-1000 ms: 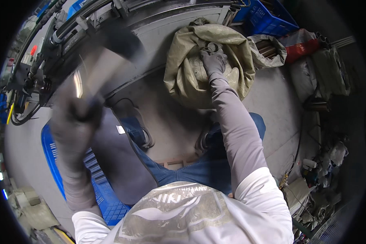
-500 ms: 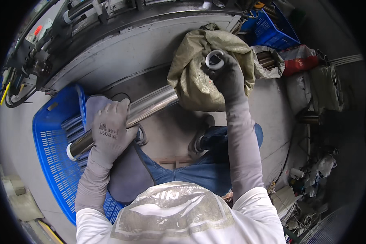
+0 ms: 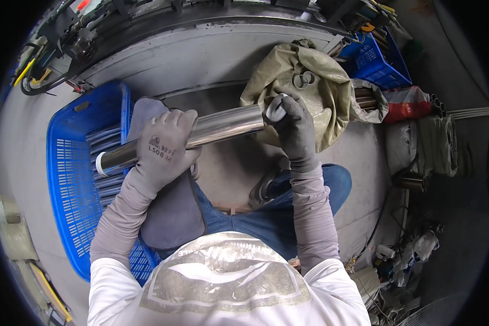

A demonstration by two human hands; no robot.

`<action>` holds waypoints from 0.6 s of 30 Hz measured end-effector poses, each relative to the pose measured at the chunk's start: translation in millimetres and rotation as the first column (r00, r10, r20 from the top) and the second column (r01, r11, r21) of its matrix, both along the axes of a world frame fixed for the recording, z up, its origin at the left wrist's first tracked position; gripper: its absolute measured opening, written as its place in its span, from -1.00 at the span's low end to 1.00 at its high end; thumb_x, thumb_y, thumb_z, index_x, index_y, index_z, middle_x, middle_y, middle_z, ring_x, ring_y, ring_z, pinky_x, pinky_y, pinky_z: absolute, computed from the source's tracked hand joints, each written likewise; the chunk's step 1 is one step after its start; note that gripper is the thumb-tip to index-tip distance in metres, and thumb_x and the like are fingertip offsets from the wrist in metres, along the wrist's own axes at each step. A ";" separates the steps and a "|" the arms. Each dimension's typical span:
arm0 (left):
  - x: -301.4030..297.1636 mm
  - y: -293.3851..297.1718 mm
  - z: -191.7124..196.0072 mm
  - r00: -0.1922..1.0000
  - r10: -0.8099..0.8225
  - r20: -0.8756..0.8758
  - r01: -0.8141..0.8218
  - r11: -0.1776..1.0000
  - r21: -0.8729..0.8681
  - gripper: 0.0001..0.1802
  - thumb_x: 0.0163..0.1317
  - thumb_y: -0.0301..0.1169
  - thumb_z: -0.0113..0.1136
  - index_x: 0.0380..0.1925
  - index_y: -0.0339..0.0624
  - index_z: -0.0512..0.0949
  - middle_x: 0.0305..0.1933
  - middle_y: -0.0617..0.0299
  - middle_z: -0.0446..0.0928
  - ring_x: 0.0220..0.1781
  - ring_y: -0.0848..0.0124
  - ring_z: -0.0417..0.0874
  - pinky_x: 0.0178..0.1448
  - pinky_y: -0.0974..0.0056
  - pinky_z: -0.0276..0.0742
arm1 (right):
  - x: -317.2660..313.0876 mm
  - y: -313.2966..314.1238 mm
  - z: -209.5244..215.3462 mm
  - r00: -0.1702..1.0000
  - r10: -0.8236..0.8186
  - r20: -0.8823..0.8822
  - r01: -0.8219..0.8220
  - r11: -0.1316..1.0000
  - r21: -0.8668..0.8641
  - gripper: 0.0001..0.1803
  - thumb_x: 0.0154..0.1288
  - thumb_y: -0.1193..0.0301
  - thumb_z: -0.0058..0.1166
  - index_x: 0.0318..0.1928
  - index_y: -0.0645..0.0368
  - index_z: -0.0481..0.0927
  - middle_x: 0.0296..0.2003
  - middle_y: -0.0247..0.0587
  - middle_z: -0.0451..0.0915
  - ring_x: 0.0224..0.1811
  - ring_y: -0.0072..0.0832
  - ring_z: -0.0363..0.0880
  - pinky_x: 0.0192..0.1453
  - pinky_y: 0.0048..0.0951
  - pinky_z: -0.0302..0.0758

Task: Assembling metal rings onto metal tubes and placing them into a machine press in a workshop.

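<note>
My gloved left hand (image 3: 165, 144) is wrapped round a shiny metal tube (image 3: 228, 125) that lies aslant in front of me. A white ring (image 3: 99, 163) sits on the tube's left end. Close by the tube's right end, my gloved right hand (image 3: 296, 122) pinches another white ring (image 3: 276, 108), tilted; whether it touches the tube I cannot tell. Beyond that hand stands an open beige woven sack (image 3: 331, 81), with a pair of rings (image 3: 304, 80) showing on it. A grey pad (image 3: 171, 217) lies under my left forearm.
At my left is a blue plastic basket (image 3: 65, 217) holding several metal tubes (image 3: 104, 138). A machine bench (image 3: 201, 46) runs along the far side. Far right are a blue crate (image 3: 385, 68) and a red-and-white sack (image 3: 410, 103). Plastic scraps (image 3: 418, 250) and wires clutter the floor at right.
My right hand has come back from over the sack with a white ring to the tube's right end. The left hand still grips the tube, now tilted less and fully clear of the sack.
</note>
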State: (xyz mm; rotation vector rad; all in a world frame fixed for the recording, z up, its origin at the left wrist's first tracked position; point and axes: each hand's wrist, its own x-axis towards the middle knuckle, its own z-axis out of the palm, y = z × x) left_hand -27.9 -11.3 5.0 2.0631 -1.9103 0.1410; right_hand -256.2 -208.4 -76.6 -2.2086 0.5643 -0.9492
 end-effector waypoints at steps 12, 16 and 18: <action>-1.9 -5.9 -4.2 0.999 -0.032 0.017 0.031 0.997 0.064 -0.45 -0.11 -0.30 0.42 -0.02 -0.13 0.57 -0.21 0.10 0.62 -0.12 0.09 0.68 -0.05 0.02 0.53 | 2.1 31.5 45.5 0.962 0.017 0.274 -0.229 0.601 0.766 -0.42 0.51 0.19 0.04 0.35 0.34 0.42 0.07 -0.05 0.63 0.10 -0.28 0.67 0.19 -0.40 0.62; -0.7 -7.8 -4.0 1.000 -0.028 0.008 0.028 0.997 0.068 -0.47 -0.08 -0.30 0.42 -0.03 -0.12 0.57 -0.22 0.10 0.62 -0.12 0.09 0.68 -0.06 0.03 0.52 | 11.4 25.1 28.7 0.994 0.086 0.063 -0.106 0.867 0.487 -0.47 0.56 0.11 -0.06 0.24 0.30 0.56 0.06 -0.04 0.66 0.02 -0.32 0.68 0.16 -0.40 0.58; -2.9 -9.3 -3.3 0.998 -0.053 0.019 0.051 0.994 0.099 -0.50 -0.05 -0.29 0.41 -0.04 -0.12 0.56 -0.21 0.11 0.62 -0.10 0.10 0.68 -0.06 0.04 0.52 | 22.3 37.5 18.5 0.994 0.038 0.098 -0.060 0.973 0.223 -0.51 0.65 0.17 -0.20 0.13 0.34 0.62 0.02 -0.03 0.66 -0.03 -0.33 0.69 0.17 -0.40 0.57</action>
